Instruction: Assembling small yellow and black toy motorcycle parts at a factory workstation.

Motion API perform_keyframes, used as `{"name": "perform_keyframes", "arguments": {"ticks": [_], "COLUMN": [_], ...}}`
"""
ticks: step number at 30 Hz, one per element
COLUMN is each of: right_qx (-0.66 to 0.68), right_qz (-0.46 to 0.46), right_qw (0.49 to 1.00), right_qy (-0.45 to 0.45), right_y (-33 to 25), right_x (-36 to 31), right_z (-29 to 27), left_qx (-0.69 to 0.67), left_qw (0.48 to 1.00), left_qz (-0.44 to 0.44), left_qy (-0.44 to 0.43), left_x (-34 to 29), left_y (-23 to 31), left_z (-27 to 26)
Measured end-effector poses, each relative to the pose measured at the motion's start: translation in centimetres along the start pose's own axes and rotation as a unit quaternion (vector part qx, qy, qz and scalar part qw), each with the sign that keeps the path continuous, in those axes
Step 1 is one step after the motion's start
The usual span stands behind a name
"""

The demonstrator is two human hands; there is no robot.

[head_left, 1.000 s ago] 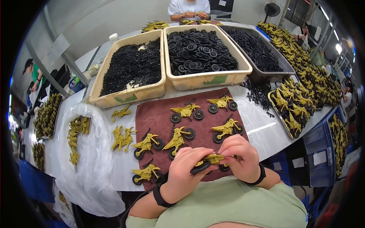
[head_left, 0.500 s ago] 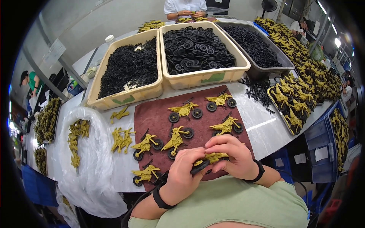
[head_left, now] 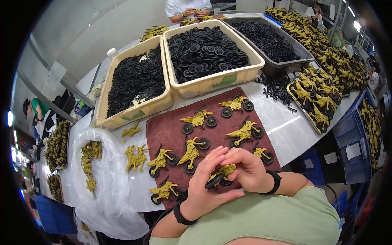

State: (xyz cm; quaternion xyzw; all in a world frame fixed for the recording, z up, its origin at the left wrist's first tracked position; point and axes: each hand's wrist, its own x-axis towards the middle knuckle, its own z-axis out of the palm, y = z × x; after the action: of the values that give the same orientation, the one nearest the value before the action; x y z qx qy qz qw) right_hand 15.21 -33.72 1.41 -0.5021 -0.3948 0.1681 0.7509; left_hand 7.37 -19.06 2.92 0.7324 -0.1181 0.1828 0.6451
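Observation:
Between my two hands, close to my body, is a yellow toy motorcycle (head_left: 226, 169) with a black wheel (head_left: 215, 181) facing me. My right hand (head_left: 250, 172) pinches its yellow body between thumb and fingers. Cupped around the wheel side is my left hand (head_left: 203, 191), its fingers rather straight and its thumb stretched below the toy. Part of the toy is hidden by the fingers. On the dark red cloth (head_left: 163, 126) in front lie several similar toy motorcycles, such as one (head_left: 191, 153) just beyond my left hand.
Behind the cloth stand a cream bin (head_left: 139, 114) of small black parts, a cream bin (head_left: 222, 81) of black wheels and a dark bin (head_left: 286, 65) of black parts. At left, a clear plastic bag (head_left: 110, 204) holds yellow pieces. A tray (head_left: 304, 110) of motorcycles lies right. Someone (head_left: 188, 10) sits opposite.
The toy has been turned between my hands. My left fingers have straightened and the left thumb has swung out. A motorcycle at the cloth's right edge now shows. The whole view has shifted slightly.

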Motion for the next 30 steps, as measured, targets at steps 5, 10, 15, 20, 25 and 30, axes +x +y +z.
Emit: {"name": "perform_keyframes", "arguments": {"ticks": [5,10,15,20,25,30], "right_qx": [-0.039,-0.036,-0.046,-0.164,-0.365,-0.41], "right_qz": [-0.051,-0.05,-0.051,-0.042,-0.103,-0.214], "right_qw": [0.998,0.998,0.997,0.985,0.923,0.885], "right_qy": [0.007,0.022,0.032,-0.017,-0.068,0.047], "right_y": [-0.1,-0.2,0.0,-1.3,-2.1,-3.7], "right_x": [0.0,-0.1,-0.1,1.2,1.7,2.0], "right_z": [0.7,1.2,1.1,-0.4,-0.7,-1.5], "left_qx": [0.125,0.148,0.15,0.162,0.246,0.012], "left_qw": [0.988,0.983,0.981,0.984,0.967,0.974], "left_qz": [0.087,0.108,0.118,0.071,0.046,-0.121], "left_qy": [0.028,0.028,0.031,0.03,0.039,0.194], "left_x": [0.4,0.4,0.6,0.8,0.4,-0.6], "left_y": [0.3,0.8,0.8,0.6,-0.1,-0.2], "left_z": [0.0,-0.2,-0.1,-1.6,-1.5,-1.9]}}
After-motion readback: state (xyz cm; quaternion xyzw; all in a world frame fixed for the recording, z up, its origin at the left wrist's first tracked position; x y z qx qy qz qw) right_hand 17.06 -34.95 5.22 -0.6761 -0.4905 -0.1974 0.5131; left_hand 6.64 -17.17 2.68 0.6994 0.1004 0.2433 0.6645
